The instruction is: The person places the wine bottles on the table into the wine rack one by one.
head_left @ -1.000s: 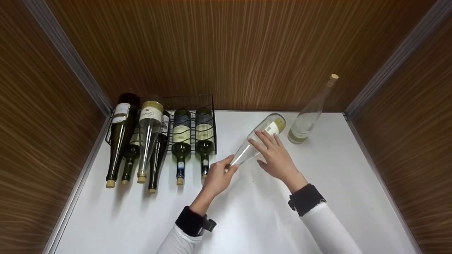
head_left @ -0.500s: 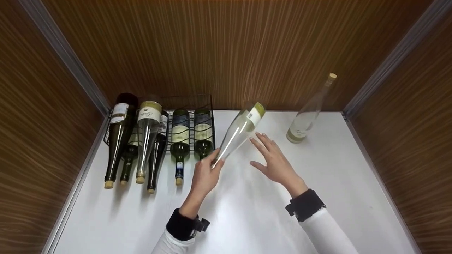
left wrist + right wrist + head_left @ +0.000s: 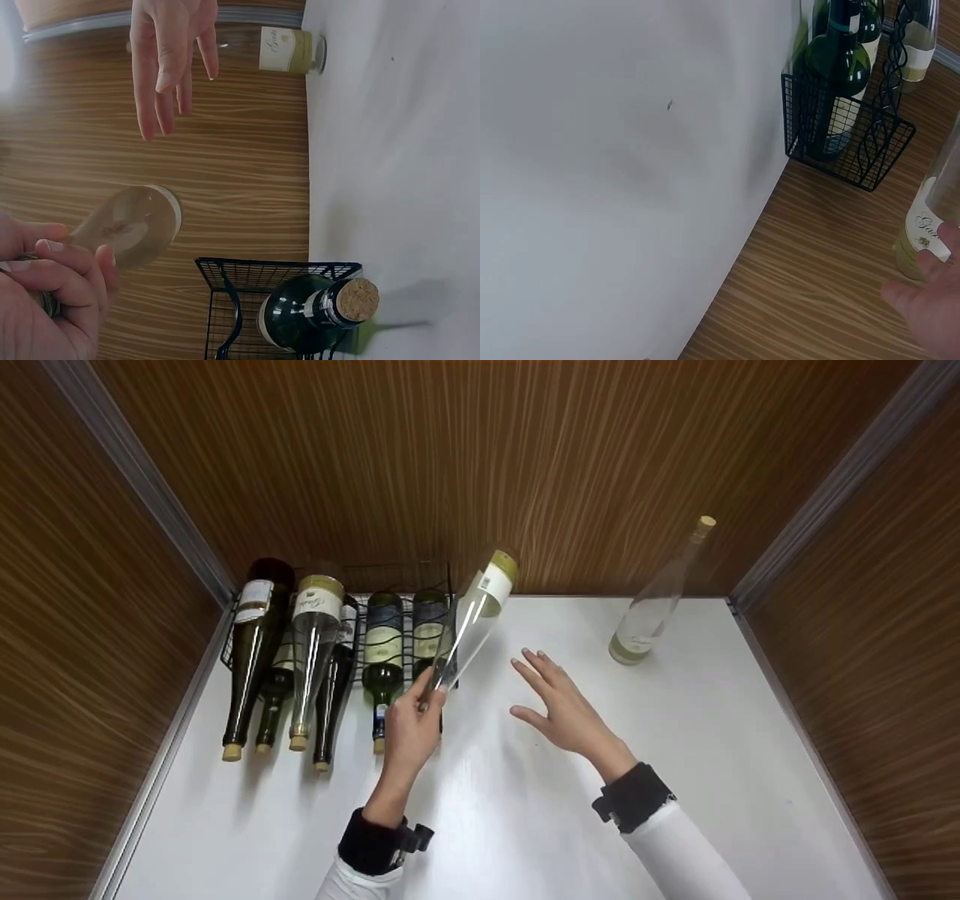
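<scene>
My left hand (image 3: 411, 729) grips a clear glass bottle (image 3: 474, 619) by its neck. The bottle is tilted, its base with a white and gold label pointing up and to the right, beside the right end of the wire rack (image 3: 455, 675). Its neck is hidden in my fingers. In the left wrist view the fingers (image 3: 71, 274) curl round that neck. My right hand (image 3: 562, 712), fingers spread and holding nothing, hovers to the right of the bottle. Farther right, a second clear bottle (image 3: 646, 622) with a cork stands upright on the white table (image 3: 712, 750).
The black rack stands against the wood-grain back wall (image 3: 525, 472) at left. Several corked bottles lie in it, necks toward me: green bottles (image 3: 384, 652), dark bottles (image 3: 259, 660) and a clear bottle (image 3: 319, 622) stacked on top. Side walls (image 3: 60, 622) close in the table.
My left hand has lifted the clear bottle and carried it left toward the rack. My right hand has come off the bottle and shifted slightly left. The second clear bottle stays put.
</scene>
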`<state>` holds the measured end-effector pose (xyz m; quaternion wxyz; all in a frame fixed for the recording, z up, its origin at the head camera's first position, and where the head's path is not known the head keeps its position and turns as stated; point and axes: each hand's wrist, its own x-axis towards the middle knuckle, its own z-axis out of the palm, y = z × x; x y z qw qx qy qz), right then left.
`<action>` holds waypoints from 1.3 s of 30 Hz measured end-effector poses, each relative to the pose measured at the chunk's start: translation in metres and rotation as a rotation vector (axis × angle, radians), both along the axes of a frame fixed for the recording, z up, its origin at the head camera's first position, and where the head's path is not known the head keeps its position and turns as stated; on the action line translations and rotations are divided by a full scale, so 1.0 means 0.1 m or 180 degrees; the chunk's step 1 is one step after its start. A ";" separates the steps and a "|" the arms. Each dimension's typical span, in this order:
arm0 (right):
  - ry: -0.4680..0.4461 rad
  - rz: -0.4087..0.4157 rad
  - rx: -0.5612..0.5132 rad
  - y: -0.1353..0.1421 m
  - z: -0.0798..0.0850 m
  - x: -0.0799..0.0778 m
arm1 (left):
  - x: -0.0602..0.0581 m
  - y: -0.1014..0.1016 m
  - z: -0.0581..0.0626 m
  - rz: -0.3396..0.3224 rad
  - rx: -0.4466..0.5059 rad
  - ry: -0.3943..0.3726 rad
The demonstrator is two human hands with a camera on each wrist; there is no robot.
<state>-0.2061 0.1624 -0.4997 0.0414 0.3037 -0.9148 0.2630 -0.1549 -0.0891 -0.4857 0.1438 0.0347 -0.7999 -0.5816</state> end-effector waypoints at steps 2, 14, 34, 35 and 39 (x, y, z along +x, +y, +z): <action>-0.0009 0.0033 0.0033 -0.03 -0.01 0.00 | 0.00 -0.03 -0.02 0.0053 0.0029 0.0021; -0.0011 0.0254 0.0073 -0.25 -0.03 0.03 | 0.00 -0.19 -0.11 0.0470 0.0086 0.0243; 0.0076 0.0520 0.0044 -0.47 -0.10 0.07 | 0.02 -0.62 -0.23 0.0911 0.0146 -0.0060; 0.0063 0.0528 0.0049 -0.48 -0.11 0.07 | 0.02 -0.63 -0.25 0.0925 0.0157 -0.0078; 0.0056 0.0561 0.0067 -0.51 -0.13 0.08 | 0.01 -0.67 -0.28 0.0995 0.0137 -0.0159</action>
